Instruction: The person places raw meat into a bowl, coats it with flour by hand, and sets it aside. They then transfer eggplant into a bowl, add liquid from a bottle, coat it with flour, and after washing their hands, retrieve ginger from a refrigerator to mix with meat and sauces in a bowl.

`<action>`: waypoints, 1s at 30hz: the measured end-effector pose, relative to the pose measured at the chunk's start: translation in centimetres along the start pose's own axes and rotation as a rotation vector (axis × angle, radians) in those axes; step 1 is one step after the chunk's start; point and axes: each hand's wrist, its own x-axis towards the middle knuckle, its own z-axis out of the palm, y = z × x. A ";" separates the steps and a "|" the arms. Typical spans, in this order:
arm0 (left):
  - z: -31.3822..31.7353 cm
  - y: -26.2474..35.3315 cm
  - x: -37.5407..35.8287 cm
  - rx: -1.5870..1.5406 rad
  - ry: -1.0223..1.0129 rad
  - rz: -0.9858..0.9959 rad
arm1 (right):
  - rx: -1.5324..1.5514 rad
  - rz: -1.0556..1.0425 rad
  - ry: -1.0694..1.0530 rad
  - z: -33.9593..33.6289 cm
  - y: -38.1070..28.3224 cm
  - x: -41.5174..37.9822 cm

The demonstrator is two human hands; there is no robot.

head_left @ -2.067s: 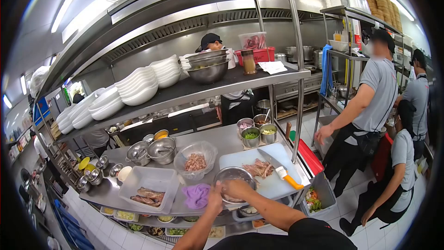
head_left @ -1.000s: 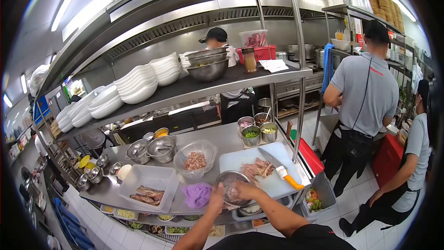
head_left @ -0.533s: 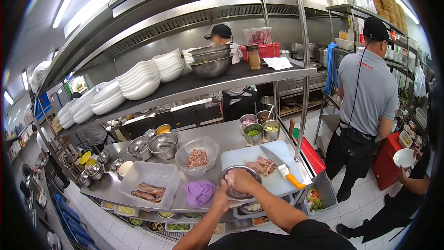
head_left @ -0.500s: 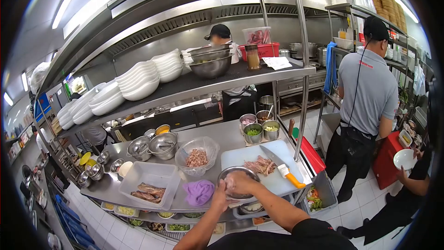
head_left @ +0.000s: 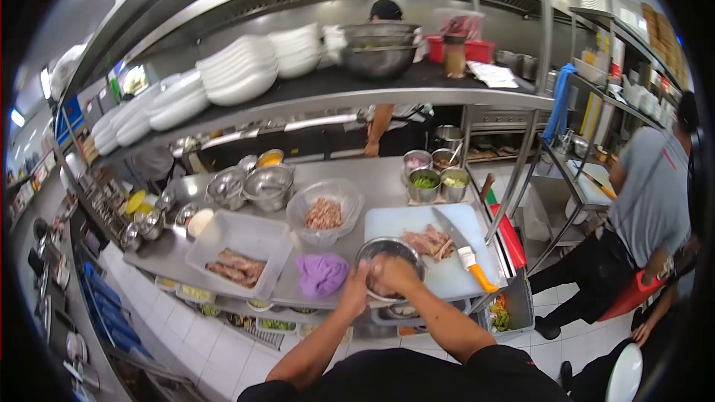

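A steel mixing bowl [head_left: 412, 254] stands at the front of the counter, overlapping the left edge of the white cutting board [head_left: 465, 281]. My left hand [head_left: 356, 289] holds the bowl's near left rim. Down inside the bowl is my right hand [head_left: 392, 277], its fingers smeared by motion; what it touches there cannot be made out. Sliced meat [head_left: 430, 243] lies on the board beside the bowl. A knife [head_left: 456, 234] with a white and orange handle rests right of the meat. Left of my left hand sits a crumpled purple cloth [head_left: 322, 275].
A clear tub [head_left: 261, 238] holds long meat pieces; a plastic-lined bowl [head_left: 298, 212] holds diced meat. Several ingredient pots [head_left: 424, 193] stand behind the board. A shelf [head_left: 313, 108] with stacked white dishes [head_left: 237, 71] spans overhead. At right, a grey-shirted person [head_left: 652, 186] leans near another person's white plate [head_left: 624, 374].
My view has shifted, and my right hand has moved within the bowl while my left stays at its rim. The grey-shirted person now leans over; the white plate at right is lower.
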 end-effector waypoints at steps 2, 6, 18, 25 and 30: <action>-0.4 0.0 0.1 -0.037 -0.007 -0.057 | -0.070 -0.082 0.203 1.1 1.6 1.9; -1.6 2.2 -1.4 -0.024 0.109 -0.161 | -0.055 -0.594 0.092 -0.1 -0.2 1.1; -5.6 3.8 -2.0 0.130 0.245 0.241 | 0.073 -0.191 -0.192 1.5 -8.8 3.3; -16.0 12.5 0.9 0.542 0.374 0.393 | 0.167 -0.736 0.134 0.3 -17.7 10.4; -27.1 19.3 2.3 0.410 0.367 0.189 | 0.131 -0.848 -0.170 5.2 -23.0 17.4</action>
